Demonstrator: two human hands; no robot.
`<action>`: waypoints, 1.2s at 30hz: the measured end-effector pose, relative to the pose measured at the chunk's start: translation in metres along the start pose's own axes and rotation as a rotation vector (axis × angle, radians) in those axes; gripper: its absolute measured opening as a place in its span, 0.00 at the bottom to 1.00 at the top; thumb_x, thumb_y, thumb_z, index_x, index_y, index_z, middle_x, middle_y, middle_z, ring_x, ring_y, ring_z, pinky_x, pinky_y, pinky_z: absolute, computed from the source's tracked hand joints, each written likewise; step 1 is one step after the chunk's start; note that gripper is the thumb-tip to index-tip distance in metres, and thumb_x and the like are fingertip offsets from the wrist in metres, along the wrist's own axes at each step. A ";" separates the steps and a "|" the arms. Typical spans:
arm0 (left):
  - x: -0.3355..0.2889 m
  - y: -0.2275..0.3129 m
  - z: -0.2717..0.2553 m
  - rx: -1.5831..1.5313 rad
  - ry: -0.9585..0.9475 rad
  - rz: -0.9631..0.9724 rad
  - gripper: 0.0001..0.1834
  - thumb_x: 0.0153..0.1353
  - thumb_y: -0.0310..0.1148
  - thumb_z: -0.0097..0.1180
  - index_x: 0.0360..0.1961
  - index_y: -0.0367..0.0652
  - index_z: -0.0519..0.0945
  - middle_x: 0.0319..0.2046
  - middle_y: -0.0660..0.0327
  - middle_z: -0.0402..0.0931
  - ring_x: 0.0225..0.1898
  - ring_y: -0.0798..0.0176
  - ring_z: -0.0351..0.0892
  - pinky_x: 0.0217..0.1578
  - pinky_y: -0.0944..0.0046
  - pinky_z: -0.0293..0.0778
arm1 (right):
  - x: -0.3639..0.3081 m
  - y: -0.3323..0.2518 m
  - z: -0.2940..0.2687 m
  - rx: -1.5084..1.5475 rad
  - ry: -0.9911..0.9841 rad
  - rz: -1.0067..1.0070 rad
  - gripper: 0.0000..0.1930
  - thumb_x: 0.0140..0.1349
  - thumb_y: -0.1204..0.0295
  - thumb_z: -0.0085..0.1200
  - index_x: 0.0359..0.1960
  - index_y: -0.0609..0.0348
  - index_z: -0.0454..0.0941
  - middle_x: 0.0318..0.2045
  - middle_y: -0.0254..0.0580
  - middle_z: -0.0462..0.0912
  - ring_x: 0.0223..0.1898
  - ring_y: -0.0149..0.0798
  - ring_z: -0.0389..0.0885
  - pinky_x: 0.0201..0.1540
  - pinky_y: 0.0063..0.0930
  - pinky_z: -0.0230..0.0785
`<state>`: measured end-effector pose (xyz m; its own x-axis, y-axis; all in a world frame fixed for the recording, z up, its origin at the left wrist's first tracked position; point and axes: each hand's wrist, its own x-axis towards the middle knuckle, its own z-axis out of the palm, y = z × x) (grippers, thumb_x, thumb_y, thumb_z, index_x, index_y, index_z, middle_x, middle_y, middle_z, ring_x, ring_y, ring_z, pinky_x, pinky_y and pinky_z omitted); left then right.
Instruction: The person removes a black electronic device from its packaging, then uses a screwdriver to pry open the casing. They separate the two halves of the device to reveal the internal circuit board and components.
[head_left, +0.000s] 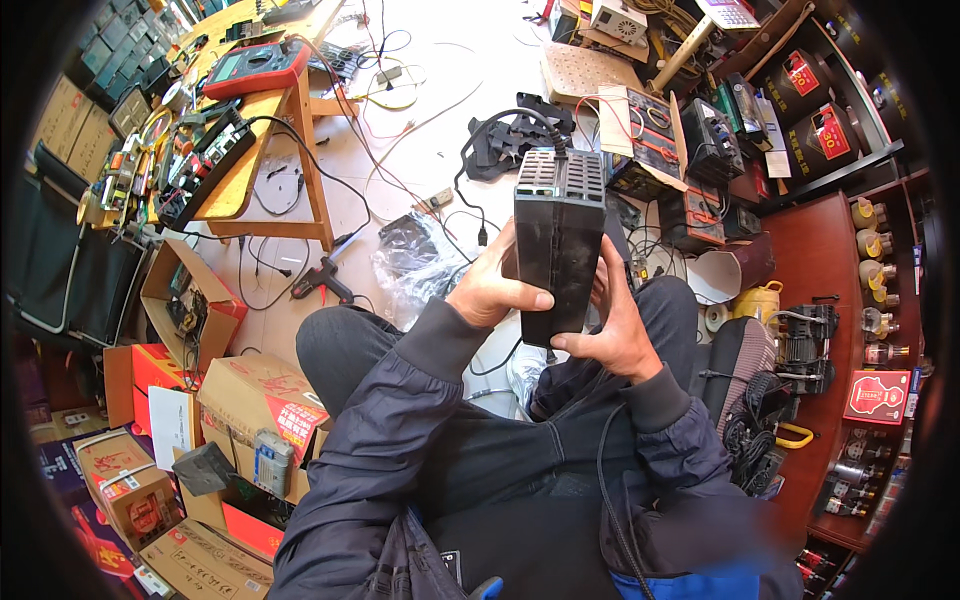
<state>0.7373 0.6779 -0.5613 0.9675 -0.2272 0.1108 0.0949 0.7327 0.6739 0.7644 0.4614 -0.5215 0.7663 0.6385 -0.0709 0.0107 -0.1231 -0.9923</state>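
Note:
Between my two hands, above my lap, I hold a black battery charger-like box [561, 250] with a slotted vent end turned away from me. A thick black cable leaves that vented end and loops left toward the floor, ending near a dark plug [483, 235]. My left hand [497, 283] is closed on the box's left side, thumb across its near face. My right hand [613, 322] grips the lower right side, thumb near the bottom edge; its other fingers are partly hidden behind the box.
At the left a wooden bench [262, 125] carries a red multimeter [257, 70] and circuit boards. A glue gun [322, 283] and crumpled clear plastic [415, 262] lie on the floor. Cardboard boxes [262, 398] crowd the lower left. Batteries [690, 218] and shelves stand at the right.

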 end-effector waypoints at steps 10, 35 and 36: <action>-0.006 0.001 -0.002 -0.400 0.324 0.091 0.38 0.75 0.59 0.53 0.70 0.36 0.71 0.64 0.47 0.79 0.62 0.47 0.82 0.65 0.46 0.78 | 0.014 -0.030 0.031 -0.245 0.184 -0.039 0.63 0.46 0.61 0.84 0.80 0.65 0.54 0.68 0.55 0.73 0.69 0.46 0.74 0.72 0.38 0.66; -0.009 0.005 -0.022 -0.302 0.312 0.141 0.49 0.73 0.73 0.43 0.73 0.38 0.71 0.64 0.44 0.78 0.60 0.47 0.83 0.61 0.47 0.81 | 0.001 -0.038 0.021 -0.248 0.051 -0.199 0.49 0.54 0.64 0.78 0.77 0.60 0.66 0.65 0.42 0.70 0.68 0.40 0.72 0.68 0.39 0.67; -0.009 0.004 -0.023 -0.332 0.311 0.137 0.48 0.73 0.73 0.43 0.72 0.38 0.71 0.63 0.44 0.78 0.60 0.47 0.83 0.60 0.48 0.82 | 0.001 -0.038 0.021 -0.260 0.051 -0.191 0.49 0.53 0.64 0.78 0.77 0.60 0.66 0.65 0.42 0.70 0.68 0.40 0.72 0.68 0.39 0.68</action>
<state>0.7344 0.6978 -0.5759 0.9958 0.0517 -0.0755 -0.0180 0.9194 0.3928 0.7510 0.4823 -0.4860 0.7656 0.6309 0.1260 0.3163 -0.1985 -0.9277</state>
